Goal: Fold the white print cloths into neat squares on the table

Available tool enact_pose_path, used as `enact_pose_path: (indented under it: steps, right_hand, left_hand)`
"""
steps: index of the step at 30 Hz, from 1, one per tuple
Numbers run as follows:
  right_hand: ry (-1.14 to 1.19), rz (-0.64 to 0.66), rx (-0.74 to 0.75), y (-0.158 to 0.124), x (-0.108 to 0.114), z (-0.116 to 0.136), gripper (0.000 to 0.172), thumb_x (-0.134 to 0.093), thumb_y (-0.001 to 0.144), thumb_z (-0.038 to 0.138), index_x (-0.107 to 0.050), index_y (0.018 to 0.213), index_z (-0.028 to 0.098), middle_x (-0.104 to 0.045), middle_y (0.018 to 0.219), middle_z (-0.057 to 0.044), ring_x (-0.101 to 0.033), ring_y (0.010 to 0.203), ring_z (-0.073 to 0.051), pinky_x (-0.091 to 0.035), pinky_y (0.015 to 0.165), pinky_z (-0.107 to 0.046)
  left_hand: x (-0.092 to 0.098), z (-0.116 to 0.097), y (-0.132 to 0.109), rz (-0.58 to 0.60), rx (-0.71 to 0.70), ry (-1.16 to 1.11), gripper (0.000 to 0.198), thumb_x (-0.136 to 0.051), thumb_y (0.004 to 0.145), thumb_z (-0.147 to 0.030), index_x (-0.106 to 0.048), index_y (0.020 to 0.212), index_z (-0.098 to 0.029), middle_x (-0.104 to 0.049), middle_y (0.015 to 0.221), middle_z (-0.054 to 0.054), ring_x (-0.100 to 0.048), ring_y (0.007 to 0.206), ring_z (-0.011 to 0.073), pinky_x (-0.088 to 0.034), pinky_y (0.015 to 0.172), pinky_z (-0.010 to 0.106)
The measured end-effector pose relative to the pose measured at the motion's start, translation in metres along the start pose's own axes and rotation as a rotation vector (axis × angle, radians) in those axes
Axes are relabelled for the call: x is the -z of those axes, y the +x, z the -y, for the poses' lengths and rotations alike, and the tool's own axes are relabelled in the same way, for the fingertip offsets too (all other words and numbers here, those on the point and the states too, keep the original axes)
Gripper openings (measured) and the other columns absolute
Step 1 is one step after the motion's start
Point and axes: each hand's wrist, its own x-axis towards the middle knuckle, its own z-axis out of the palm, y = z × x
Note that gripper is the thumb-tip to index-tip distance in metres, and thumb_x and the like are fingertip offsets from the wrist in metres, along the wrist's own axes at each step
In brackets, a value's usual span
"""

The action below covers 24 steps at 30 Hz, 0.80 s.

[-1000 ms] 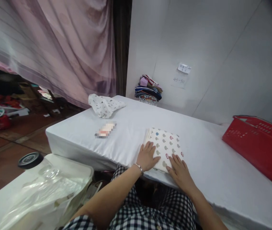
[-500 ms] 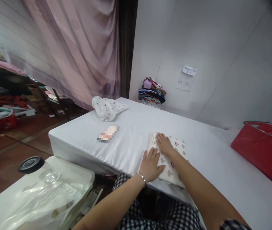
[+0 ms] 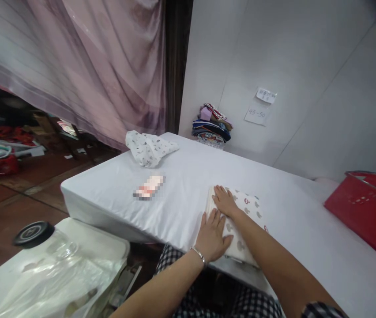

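A folded white cloth with a small printed pattern (image 3: 247, 211) lies near the front edge of the white-covered table (image 3: 191, 176). My left hand (image 3: 212, 237), with a thin bracelet at the wrist, lies flat on the cloth's near left corner, fingers spread. My right hand (image 3: 224, 201) reaches across the cloth and rests flat on its far left corner, fingers stretched out. Neither hand holds anything.
A crumpled patterned white cloth (image 3: 148, 148) lies at the table's far left, a small blurred object (image 3: 149, 187) in front of it. A stack of folded clothes (image 3: 211, 126) sits against the wall. A red basket (image 3: 366, 212) stands at right. A clear bag and black-lidded jar (image 3: 34, 234) are at lower left.
My right hand moved from the cloth's near right corner across to its far left corner. My left hand stayed flat on the near left corner. The view shifted slightly.
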Motion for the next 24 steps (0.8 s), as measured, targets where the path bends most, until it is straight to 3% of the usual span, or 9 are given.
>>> enact_pose_path:
  steps: [5, 12, 15, 19, 22, 24]
  right_hand:
    - [0.032, 0.009, -0.002, 0.002, -0.005, 0.002, 0.056, -0.020, 0.090, 0.038, -0.019, 0.141, 0.016, -0.012, 0.148, -0.004, -0.006, 0.136, -0.017, -0.001, 0.107, -0.040]
    - [0.072, 0.050, 0.000, -0.014, 0.013, -0.005, 0.053, -0.028, 0.088, 0.038, -0.030, 0.137, 0.019, -0.020, 0.147, -0.006, -0.013, 0.135, -0.019, -0.010, 0.106, -0.041]
    - [0.075, 0.039, -0.029, -0.045, 0.015, -0.024, 0.051, -0.033, 0.087, 0.039, -0.036, 0.134, 0.021, -0.023, 0.146, -0.007, -0.014, 0.134, -0.021, -0.009, 0.106, -0.045]
    - [0.160, -0.086, -0.191, -0.104, 0.006, -0.069, 0.052, -0.037, 0.085, 0.045, -0.042, 0.131, 0.022, -0.024, 0.145, -0.007, -0.015, 0.134, -0.023, -0.007, 0.106, -0.050]
    - [0.405, -0.201, -0.335, -0.149, -0.006, -0.099, 0.054, -0.046, 0.080, 0.046, -0.047, 0.128, 0.021, -0.027, 0.144, -0.006, -0.021, 0.133, -0.023, -0.015, 0.109, -0.042]
    - [0.621, -0.268, -0.443, -0.176, -0.013, -0.109, 0.057, -0.053, 0.076, 0.047, -0.049, 0.126, 0.021, -0.038, 0.139, -0.006, -0.031, 0.128, -0.024, -0.022, 0.108, -0.038]
  left_hand:
    - [-0.003, 0.001, 0.001, -0.010, 0.003, -0.002, 0.064, -0.025, 0.085, -0.057, -0.039, 0.132, -0.015, -0.031, 0.142, 0.010, -0.016, 0.134, 0.0253, -0.012, 0.108, 0.051]
    - [-0.004, 0.002, 0.001, -0.005, 0.003, -0.002, 0.061, -0.027, 0.085, -0.055, -0.039, 0.131, -0.016, -0.030, 0.143, 0.010, -0.017, 0.133, 0.0251, -0.014, 0.106, 0.054]
    - [-0.002, 0.002, 0.000, -0.002, 0.001, -0.022, 0.060, -0.029, 0.085, -0.054, -0.039, 0.131, -0.017, -0.030, 0.143, 0.010, -0.016, 0.133, 0.0255, -0.012, 0.106, 0.055]
    - [-0.001, 0.002, 0.000, -0.013, 0.007, -0.076, 0.058, -0.033, 0.085, -0.052, -0.040, 0.130, -0.018, -0.029, 0.143, 0.009, -0.015, 0.134, 0.0254, -0.008, 0.107, 0.055]
    - [0.000, 0.002, 0.002, 0.027, 0.034, -0.159, 0.058, -0.038, 0.082, -0.052, -0.042, 0.129, -0.019, -0.028, 0.143, 0.009, -0.014, 0.134, 0.0261, -0.010, 0.107, 0.054]
    - [0.001, 0.003, 0.005, 0.043, 0.069, -0.252, 0.057, -0.043, 0.081, -0.050, -0.043, 0.128, -0.018, -0.027, 0.144, 0.008, -0.013, 0.135, 0.0253, -0.013, 0.108, 0.050]
